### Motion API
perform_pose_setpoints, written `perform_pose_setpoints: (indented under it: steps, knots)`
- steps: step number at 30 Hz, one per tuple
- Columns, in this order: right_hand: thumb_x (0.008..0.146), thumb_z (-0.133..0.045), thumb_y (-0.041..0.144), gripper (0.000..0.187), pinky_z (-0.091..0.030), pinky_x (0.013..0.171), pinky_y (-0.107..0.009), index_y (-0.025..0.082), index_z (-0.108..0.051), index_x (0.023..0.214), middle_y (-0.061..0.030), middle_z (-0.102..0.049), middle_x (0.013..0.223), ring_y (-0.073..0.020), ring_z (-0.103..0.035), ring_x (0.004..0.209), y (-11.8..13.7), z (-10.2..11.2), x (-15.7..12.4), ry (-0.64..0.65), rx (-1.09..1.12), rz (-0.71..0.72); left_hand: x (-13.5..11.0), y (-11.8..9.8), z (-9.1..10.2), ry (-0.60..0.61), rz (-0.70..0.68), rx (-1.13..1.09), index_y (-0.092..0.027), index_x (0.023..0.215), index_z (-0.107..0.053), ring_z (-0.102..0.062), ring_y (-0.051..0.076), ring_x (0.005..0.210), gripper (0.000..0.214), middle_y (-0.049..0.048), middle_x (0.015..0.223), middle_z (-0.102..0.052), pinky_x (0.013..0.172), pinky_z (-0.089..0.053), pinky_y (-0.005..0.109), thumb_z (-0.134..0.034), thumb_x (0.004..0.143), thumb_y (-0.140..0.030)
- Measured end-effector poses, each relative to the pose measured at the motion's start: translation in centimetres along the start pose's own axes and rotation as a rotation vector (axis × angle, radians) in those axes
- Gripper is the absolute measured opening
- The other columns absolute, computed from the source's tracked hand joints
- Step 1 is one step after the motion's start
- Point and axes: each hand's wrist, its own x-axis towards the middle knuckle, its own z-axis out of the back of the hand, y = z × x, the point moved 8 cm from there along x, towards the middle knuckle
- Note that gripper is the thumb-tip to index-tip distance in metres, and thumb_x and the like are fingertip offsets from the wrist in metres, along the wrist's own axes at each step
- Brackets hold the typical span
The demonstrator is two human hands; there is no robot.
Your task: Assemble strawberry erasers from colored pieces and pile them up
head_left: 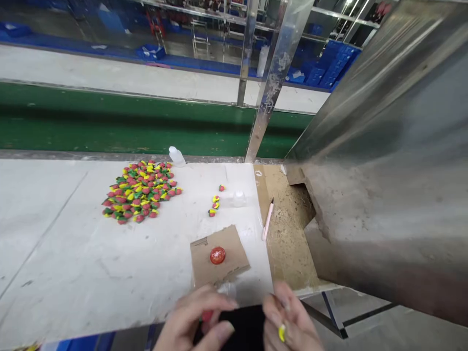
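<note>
Red, rounded little piece with a trace of green sits at the bottom centre of the frame, pinched between the thumb and curled fingers of the left hand. To its right, the fingers of the right hand are curled around a small bright-yellow piece; whether they also hold something thin I can't tell from where I stand. I'd guess the red piece is very light, a bit springy and easily dropped; its round body looks a better place to pinch than any thin edge. Just beyond the hands lies a flat square of brown cardboard, with a shallow, round, glossy red dish on it. Above that, four loose red, yellow and green pieces sit near a small clear container. Left of centre, a heap of similar pieces spreads over the white tabletop, a translucent white bottle at its upper right. Right of the cardboard lies a pale pink pen with a black tip.
</note>
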Motion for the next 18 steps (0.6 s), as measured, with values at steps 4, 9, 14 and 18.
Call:
perform_pose_setpoints:
  steps: [4,9,14,18]
  knots:
    - [0.087,-0.087,0.031,0.057,-0.022,0.041,-0.013,0.024,-0.031,0.081,0.0106,-0.041,0.070,0.0010,-0.023,0.040,-2.1,-4.7,3.6,0.308,0.320,0.112,-0.1,-3.2,-1.6,0.040,-0.284,0.053,-0.025,0.118,-0.075,-0.055,0.013,0.050,0.025,-0.0026,0.062,-0.059,0.048,-0.047,0.022,-0.071,0.098,-0.040]
    - [0.085,-0.089,0.035,0.059,-0.022,0.042,-0.013,0.024,-0.031,0.080,0.0106,-0.038,0.066,-0.0016,-0.020,0.044,-3.9,-5.8,4.8,0.300,0.304,0.046,-0.6,-4.3,-1.1,0.043,-0.390,0.115,-0.023,0.124,-0.070,-0.057,0.013,0.051,0.029,-0.0015,0.067,-0.060,0.047,-0.048,0.022,-0.074,0.097,-0.032]
    - [0.086,-0.089,0.033,0.062,-0.028,0.047,-0.013,0.024,-0.027,0.080,0.0106,-0.044,0.070,0.0001,-0.024,0.044,-3.3,-5.7,3.9,0.260,0.309,0.083,-0.7,-4.9,-1.0,0.044,-0.469,0.213,-0.023,0.123,-0.070,-0.053,0.014,0.049,0.023,-0.0023,0.063,-0.059,0.047,-0.048,0.024,-0.068,0.101,-0.030]
    - [0.083,-0.092,0.037,0.063,-0.032,0.053,-0.016,0.024,-0.030,0.083,0.0095,-0.054,0.077,-0.0002,-0.023,0.047,-3.6,-5.0,3.1,0.015,0.219,0.137,-0.9,-4.3,-1.3,0.049,-0.449,0.203,-0.024,0.130,-0.070,-0.050,0.016,0.047,0.028,-0.0016,0.059,-0.061,0.046,-0.045,0.027,-0.064,0.103,-0.027]
